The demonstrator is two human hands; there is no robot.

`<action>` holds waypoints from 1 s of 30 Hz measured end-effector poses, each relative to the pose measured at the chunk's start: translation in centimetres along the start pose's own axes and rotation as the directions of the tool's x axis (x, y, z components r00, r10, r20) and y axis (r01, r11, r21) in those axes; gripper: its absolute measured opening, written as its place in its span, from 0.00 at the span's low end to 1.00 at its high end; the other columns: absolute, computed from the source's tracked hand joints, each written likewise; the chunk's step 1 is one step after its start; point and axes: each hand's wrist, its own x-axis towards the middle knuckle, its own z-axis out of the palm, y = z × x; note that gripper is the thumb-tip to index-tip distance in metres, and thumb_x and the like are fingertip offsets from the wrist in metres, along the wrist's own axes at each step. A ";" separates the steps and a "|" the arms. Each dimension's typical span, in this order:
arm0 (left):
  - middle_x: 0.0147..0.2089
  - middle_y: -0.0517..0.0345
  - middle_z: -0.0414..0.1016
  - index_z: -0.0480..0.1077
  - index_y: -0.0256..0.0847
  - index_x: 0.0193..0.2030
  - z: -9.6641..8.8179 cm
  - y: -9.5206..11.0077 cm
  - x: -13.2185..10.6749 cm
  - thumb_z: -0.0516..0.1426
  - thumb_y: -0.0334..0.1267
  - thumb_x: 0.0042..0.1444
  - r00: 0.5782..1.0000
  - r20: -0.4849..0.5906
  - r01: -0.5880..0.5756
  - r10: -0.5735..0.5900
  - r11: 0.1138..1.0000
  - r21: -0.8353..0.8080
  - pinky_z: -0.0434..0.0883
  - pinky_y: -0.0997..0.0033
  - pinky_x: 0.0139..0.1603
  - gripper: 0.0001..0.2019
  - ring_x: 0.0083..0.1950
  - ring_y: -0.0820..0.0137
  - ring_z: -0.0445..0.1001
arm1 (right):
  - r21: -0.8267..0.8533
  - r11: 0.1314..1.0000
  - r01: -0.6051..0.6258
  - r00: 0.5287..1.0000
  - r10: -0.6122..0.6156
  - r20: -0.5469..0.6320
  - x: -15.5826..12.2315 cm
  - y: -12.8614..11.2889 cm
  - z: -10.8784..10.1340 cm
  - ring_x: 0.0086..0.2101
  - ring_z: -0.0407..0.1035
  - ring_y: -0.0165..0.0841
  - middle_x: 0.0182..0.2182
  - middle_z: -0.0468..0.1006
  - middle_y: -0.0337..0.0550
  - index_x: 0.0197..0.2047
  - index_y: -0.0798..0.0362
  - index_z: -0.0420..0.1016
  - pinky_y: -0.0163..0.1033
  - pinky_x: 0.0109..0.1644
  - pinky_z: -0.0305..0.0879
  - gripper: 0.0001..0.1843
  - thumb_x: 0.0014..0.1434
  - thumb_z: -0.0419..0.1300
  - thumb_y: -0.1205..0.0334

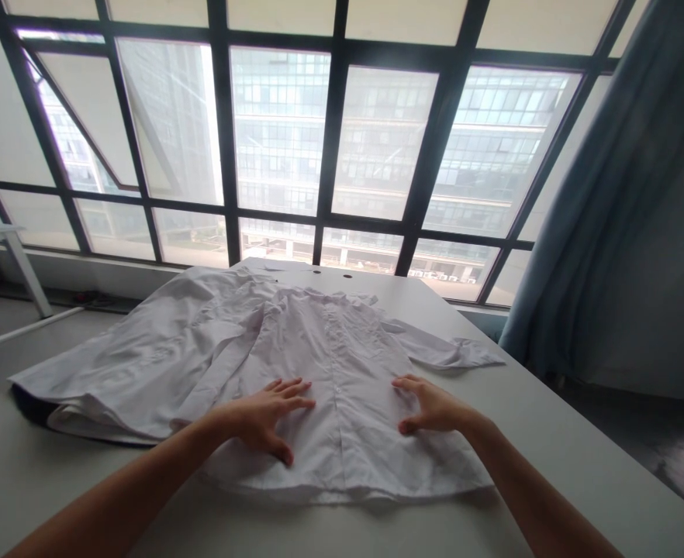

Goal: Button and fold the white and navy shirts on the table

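A white button-up shirt (342, 364) lies spread face up on a white table (551, 434), its right sleeve stretched toward the curtain. My left hand (269, 415) rests flat on the shirt's lower front, left of the button line, fingers stretched out. My right hand (432, 407) lies on the shirt right of the button line, fingers spread and slightly bent, pressing the cloth. Neither hand holds anything.
More white garments (138, 356) lie piled to the left, over something dark at the table's left edge. A large grid window (330, 147) stands behind the table. A blue curtain (603, 225) hangs at the right. Another white table's leg (25, 271) shows far left.
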 end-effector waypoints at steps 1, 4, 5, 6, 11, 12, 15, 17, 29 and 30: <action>0.75 0.41 0.44 0.57 0.47 0.71 -0.2 0.3 -0.2 0.68 0.62 0.40 1.000 0.023 -0.004 0.004 1.000 0.003 0.42 0.42 0.71 0.52 0.75 0.46 0.42 | -0.024 1.000 -0.010 1.000 0.010 0.013 -0.3 -0.4 -0.3 0.60 0.63 0.53 0.61 0.69 0.56 0.60 0.52 0.73 0.51 0.65 0.57 0.52 0.31 0.75 0.41; 0.72 0.44 0.57 0.64 0.47 0.67 -1.4 1.2 -0.7 0.69 0.60 0.40 0.998 0.055 -0.034 0.036 0.998 -0.045 0.54 0.49 0.70 0.46 0.71 0.47 0.55 | -0.101 0.995 -0.024 0.995 0.034 0.095 -1.2 -1.7 -1.1 0.50 0.72 0.51 0.54 0.76 0.54 0.52 0.52 0.79 0.48 0.56 0.67 0.45 0.29 0.76 0.43; 0.68 0.46 0.64 0.67 0.47 0.64 -1.8 1.4 -0.7 0.68 0.58 0.44 0.999 0.027 -0.029 0.031 0.996 -0.079 0.60 0.53 0.67 0.41 0.68 0.50 0.62 | -0.110 0.993 -0.036 0.993 0.048 0.108 -1.3 -2.0 -1.3 0.46 0.74 0.50 0.50 0.79 0.53 0.50 0.52 0.80 0.47 0.52 0.68 0.41 0.33 0.75 0.42; 0.64 0.48 0.69 0.69 0.47 0.62 -2.1 1.4 -0.7 0.66 0.56 0.49 1.000 -0.023 -0.016 0.014 0.994 -0.106 0.64 0.58 0.64 0.34 0.64 0.54 0.68 | -0.109 0.993 -0.049 0.994 0.059 0.091 -1.4 -2.1 -1.3 0.44 0.75 0.48 0.46 0.80 0.52 0.48 0.52 0.81 0.46 0.50 0.69 0.36 0.38 0.73 0.41; 0.64 0.46 0.69 0.70 0.43 0.61 -2.0 -0.7 -0.2 0.63 0.46 0.57 0.962 -0.250 0.123 -0.114 0.992 0.017 0.64 0.58 0.65 0.26 0.65 0.57 0.67 | -0.093 0.995 0.020 0.989 -0.034 -0.143 -0.2 -0.1 -0.4 0.55 0.69 0.47 0.56 0.75 0.53 0.55 0.53 0.77 0.46 0.60 0.62 0.29 0.56 0.61 0.45; 0.66 0.45 0.67 0.69 0.43 0.62 -1.8 -1.3 -0.2 0.64 0.48 0.55 0.962 -0.240 0.146 -0.131 0.988 0.046 0.62 0.56 0.66 0.28 0.67 0.55 0.64 | -0.095 0.995 0.030 0.990 -0.043 -0.137 0.1 0.5 -0.3 0.57 0.68 0.47 0.58 0.73 0.53 0.56 0.53 0.76 0.47 0.62 0.61 0.29 0.55 0.62 0.46; 0.70 0.42 0.59 0.67 0.42 0.64 -1.1 -2.6 -0.2 0.65 0.54 0.52 0.967 -0.183 0.197 -0.179 0.977 0.086 0.58 0.52 0.68 0.35 0.71 0.51 0.58 | -0.094 0.995 0.017 0.997 -0.024 -0.074 0.6 1.7 -0.4 0.54 0.69 0.46 0.57 0.74 0.54 0.56 0.55 0.75 0.46 0.60 0.62 0.30 0.54 0.63 0.46; 0.72 0.40 0.55 0.65 0.42 0.66 -0.8 -2.9 -0.3 0.64 0.56 0.52 0.967 -0.161 0.217 -0.199 0.971 0.101 0.56 0.51 0.69 0.37 0.72 0.49 0.54 | -0.107 0.994 -0.004 0.998 -0.003 -0.059 0.6 1.7 -0.7 0.51 0.72 0.46 0.53 0.76 0.53 0.53 0.54 0.77 0.45 0.57 0.64 0.29 0.52 0.64 0.46; 0.55 0.45 0.74 0.74 0.45 0.54 -2.8 0.7 -0.1 0.72 0.57 0.32 0.981 -0.001 0.190 -0.194 0.961 0.201 0.70 0.57 0.52 0.40 0.53 0.48 0.74 | -0.355 0.926 -0.126 0.985 0.160 0.067 0.3 -1.8 -1.7 0.33 0.74 0.45 0.31 0.80 0.45 0.29 0.49 0.79 0.41 0.34 0.65 0.27 0.23 0.77 0.48; 0.51 0.45 0.76 0.76 0.44 0.50 -3.3 1.0 0.8 0.70 0.56 0.37 0.982 -0.005 0.187 -0.190 0.959 0.215 0.71 0.58 0.49 0.32 0.50 0.49 0.75 | -0.368 0.922 -0.119 0.985 0.156 0.072 0.9 -2.6 -1.8 0.32 0.74 0.44 0.30 0.80 0.45 0.29 0.49 0.80 0.41 0.34 0.64 0.23 0.29 0.76 0.47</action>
